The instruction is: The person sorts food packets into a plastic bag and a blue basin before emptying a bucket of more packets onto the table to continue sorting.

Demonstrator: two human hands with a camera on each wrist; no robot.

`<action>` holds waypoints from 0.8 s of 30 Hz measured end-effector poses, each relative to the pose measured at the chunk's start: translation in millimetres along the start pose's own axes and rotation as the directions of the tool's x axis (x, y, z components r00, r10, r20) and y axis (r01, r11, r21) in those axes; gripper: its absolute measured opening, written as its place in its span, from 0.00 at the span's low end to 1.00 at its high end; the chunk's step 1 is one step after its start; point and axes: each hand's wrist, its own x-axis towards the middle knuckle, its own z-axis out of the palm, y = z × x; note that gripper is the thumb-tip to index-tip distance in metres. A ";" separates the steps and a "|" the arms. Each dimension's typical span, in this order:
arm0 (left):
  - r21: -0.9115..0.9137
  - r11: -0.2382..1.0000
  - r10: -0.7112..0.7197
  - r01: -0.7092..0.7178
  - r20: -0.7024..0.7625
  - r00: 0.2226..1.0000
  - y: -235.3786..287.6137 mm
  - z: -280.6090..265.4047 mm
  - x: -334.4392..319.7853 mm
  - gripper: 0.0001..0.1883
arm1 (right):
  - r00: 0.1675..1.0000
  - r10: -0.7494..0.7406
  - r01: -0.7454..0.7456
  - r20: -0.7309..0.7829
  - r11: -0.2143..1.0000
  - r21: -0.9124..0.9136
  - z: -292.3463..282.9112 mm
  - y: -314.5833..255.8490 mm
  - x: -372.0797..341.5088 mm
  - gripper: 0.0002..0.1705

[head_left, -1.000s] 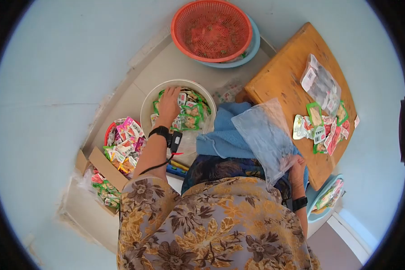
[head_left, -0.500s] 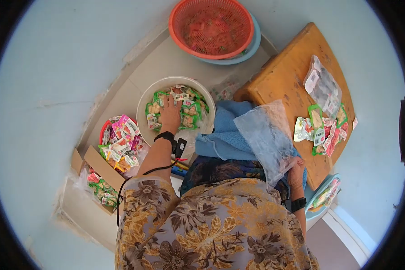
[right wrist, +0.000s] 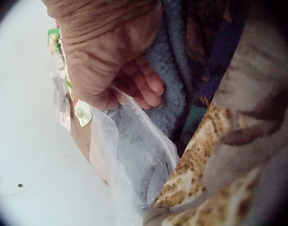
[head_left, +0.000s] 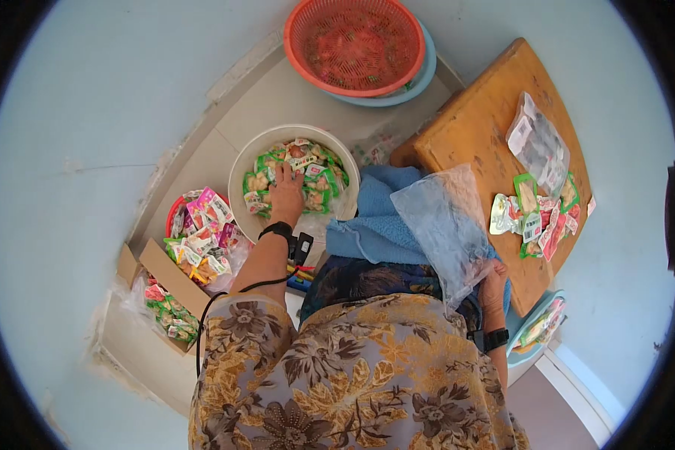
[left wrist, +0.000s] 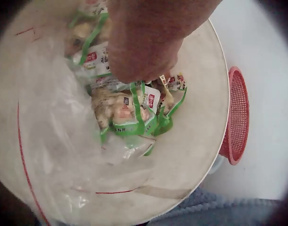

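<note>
My left hand (head_left: 286, 199) reaches into a round white tub (head_left: 240, 161), fingers spread over green-edged snack packets (head_left: 319, 187). In the left wrist view its fingertips are hidden behind the hand, right among the packets. Clear plastic (left wrist: 54, 122) lines part of the tub. Low by the right side of the lap, my right hand (head_left: 493, 289) pinches the edge of a clear plastic bag (head_left: 442, 217) between thumb and fingers. That bag hangs over a blue towel (head_left: 379, 225) on the lap, and nothing shows inside it.
To the right, a wooden table (head_left: 457, 135) bears a clear bag of dark packets (head_left: 540, 146) and several loose packets (head_left: 551, 225). A red colander (head_left: 352, 49) rests in a blue basin (head_left: 427, 67) at the back. On the left stand a cardboard box (head_left: 174, 277) and a red container of packets (head_left: 210, 225).
My left hand has drawn slightly back toward the body within the tub, its fingers still on the packets. The right hand keeps its hold on the clear bag.
</note>
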 end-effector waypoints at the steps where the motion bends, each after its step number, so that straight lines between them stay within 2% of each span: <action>1: 0.001 1.000 0.006 -0.006 -0.029 1.000 0.2 -0.3 0.1 0.22 | 1.000 -0.002 0.002 0.000 1.000 0.001 0.0 -0.5 0.1 0.14; 5: -0.063 0.998 -0.007 0.005 -0.039 0.999 4.1 -10.8 8.2 0.19 | 1.000 0.001 -0.001 0.014 1.000 -0.007 0.0 -2.6 -1.7 0.15; 9: -0.099 0.994 -0.065 0.056 -0.096 0.993 4.7 4.8 24.5 0.20 | 1.000 -0.001 0.001 0.031 1.000 -0.003 -1.9 -1.5 -1.2 0.16; 17: -0.039 0.999 -0.032 0.031 -0.039 0.999 26.6 3.7 -3.7 0.30 | 0.999 -0.018 0.018 0.029 1.000 0.015 -2.4 2.6 -0.9 0.15; 21: -0.046 0.998 -0.046 0.045 -0.040 0.998 27.4 15.0 -13.2 0.32 | 0.999 -0.032 0.031 0.043 0.999 0.015 -3.8 4.0 1.0 0.14; 24: 0.059 0.998 0.013 -0.008 -0.084 0.996 27.8 17.1 -21.1 0.31 | 0.999 -0.011 0.010 0.048 1.000 0.030 -7.9 10.0 3.3 0.12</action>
